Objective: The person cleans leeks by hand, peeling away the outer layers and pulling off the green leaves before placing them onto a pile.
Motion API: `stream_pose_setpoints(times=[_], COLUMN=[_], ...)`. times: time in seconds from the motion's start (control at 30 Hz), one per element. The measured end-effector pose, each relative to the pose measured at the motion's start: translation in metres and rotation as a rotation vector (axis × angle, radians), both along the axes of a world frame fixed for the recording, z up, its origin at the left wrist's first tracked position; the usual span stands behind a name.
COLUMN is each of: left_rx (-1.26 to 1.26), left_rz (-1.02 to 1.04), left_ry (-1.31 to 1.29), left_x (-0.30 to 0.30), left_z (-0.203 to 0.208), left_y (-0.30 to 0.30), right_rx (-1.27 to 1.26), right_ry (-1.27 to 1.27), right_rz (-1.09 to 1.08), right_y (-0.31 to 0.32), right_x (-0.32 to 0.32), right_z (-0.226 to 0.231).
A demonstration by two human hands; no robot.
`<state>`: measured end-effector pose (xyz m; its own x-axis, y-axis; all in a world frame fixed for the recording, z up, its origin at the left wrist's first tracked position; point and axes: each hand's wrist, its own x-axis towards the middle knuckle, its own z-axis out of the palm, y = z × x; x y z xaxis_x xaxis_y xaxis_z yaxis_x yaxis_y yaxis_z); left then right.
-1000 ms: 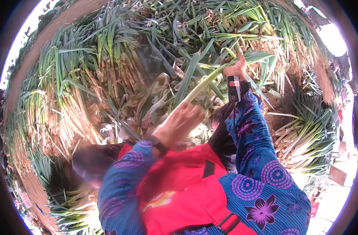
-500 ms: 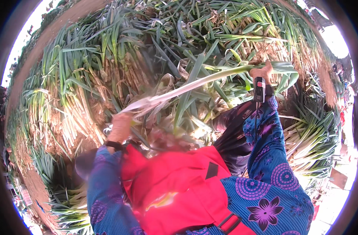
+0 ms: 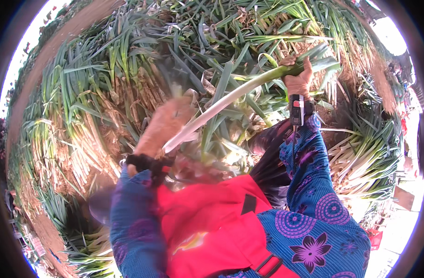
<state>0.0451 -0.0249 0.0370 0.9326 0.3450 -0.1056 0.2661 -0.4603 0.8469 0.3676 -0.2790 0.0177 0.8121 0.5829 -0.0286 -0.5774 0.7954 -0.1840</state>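
One blurred left hand (image 3: 167, 124) beside the white end of a leek (image 3: 227, 102), toward the near edge of a leaf heap (image 3: 186, 65); cannot tell its grip. Right hand (image 3: 299, 83) curled round green top. Seems mid-peeling; calls for steady holding.

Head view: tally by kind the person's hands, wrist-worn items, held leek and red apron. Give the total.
Hands: 2 (left hand, blurred; right hand)
Wrist-worn items: 2
Held leek: 1
Red apron: 1
Total: 6
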Motion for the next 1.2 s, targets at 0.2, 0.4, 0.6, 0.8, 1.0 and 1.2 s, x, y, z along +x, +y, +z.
stream_pose_setpoints(times=[0.2, 0.4, 0.6, 0.8, 1.0, 1.2], left_rx=[0.042, 0.348, 0.041, -0.557, -0.897, -0.617], left_rz=[-0.060, -0.107, -0.112, -0.215, -0.218, -0.034], left_ry=[0.041, -0.008, 0.038, 0.136, 0.062, -0.015], left_x=[0.021, 0.025, 0.020, 0.009, -0.007, -0.023], left_z=[-0.002, -0.013, -0.026, -0.022, -0.031, -0.022], left_y=[-0.040, -0.048, -0.051, -0.046, -0.062, -0.069], right_rx=[-0.025, -0.031, 0.007, 0.159, 0.237, 0.018], right_ry=[-0.141, -0.193, -0.277, -0.253, -0.198, -0.185], right_rz=[-0.059, -0.046, 0.031, 0.195, 0.379, 0.276], right_y=[0.027, 0.034, 0.037, 0.035, 0.041, 0.042], right_x=[-0.024, -0.037, -0.037, -0.023, -0.024, -0.015], right_z=[0.018, 0.030, 0.036, 0.034, 0.031, 0.019])
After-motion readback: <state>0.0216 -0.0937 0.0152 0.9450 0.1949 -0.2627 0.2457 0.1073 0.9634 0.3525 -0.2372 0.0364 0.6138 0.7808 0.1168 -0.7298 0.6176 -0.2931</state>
